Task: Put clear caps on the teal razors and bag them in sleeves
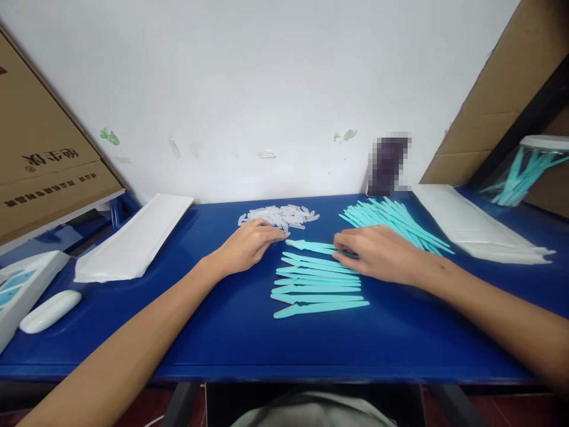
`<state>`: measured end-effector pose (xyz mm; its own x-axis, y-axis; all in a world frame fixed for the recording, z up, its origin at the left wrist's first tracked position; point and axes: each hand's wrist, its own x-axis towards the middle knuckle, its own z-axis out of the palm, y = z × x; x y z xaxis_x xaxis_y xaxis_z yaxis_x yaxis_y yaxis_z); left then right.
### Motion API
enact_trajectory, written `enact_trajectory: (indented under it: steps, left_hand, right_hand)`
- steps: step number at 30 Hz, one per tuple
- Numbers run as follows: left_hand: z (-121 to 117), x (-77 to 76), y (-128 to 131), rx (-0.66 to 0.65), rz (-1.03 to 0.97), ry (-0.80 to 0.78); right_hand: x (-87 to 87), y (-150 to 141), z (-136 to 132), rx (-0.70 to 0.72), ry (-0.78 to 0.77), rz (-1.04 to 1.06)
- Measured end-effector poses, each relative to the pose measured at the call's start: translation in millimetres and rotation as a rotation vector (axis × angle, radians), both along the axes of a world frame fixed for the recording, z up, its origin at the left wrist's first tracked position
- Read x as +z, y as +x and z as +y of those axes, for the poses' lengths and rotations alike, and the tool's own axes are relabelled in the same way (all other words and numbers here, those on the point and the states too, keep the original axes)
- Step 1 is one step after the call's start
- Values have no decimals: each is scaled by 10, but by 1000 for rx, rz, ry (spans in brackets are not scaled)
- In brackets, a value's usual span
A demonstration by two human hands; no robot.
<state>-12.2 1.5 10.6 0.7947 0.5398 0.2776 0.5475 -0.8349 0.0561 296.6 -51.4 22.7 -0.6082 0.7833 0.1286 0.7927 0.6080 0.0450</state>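
Note:
My right hand (373, 252) pinches the handle of a teal eyebrow razor (311, 246), whose blade end points left. Close to that end, my left hand (253, 244) has its fingers closed together, with what looks like a small white blade cap (285, 236) at the fingertips. Behind my left hand lies a loose pile of translucent white blade caps (288, 216). Several teal razors (322, 290) lie in a rough column nearer to me, blade ends to the left. Beyond my right hand is a heap of more teal razors (395, 219).
White wrapped packs lie at left (136, 237) and right (475, 228). At far left are a white oval case (51, 311) and a white tray (33, 279). A clear tub (528, 169) of razors stands far right. Cardboard (53, 142) and a wall (267, 89) bound the blue table (213, 338).

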Motion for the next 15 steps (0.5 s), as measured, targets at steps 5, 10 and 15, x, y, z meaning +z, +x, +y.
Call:
enact_trajectory:
  steps: [5,10,15]
  left_hand:
    - [-12,25,17,34,57,-15]
    - [-25,80,21,86,81,31]
    - [-25,77,4,130,130,38]
  right_hand:
    - [34,-40,-47,81,-88,92]
    - [45,-56,-60,152,-147,118]
    - [40,-28,-31,101,-171,123]
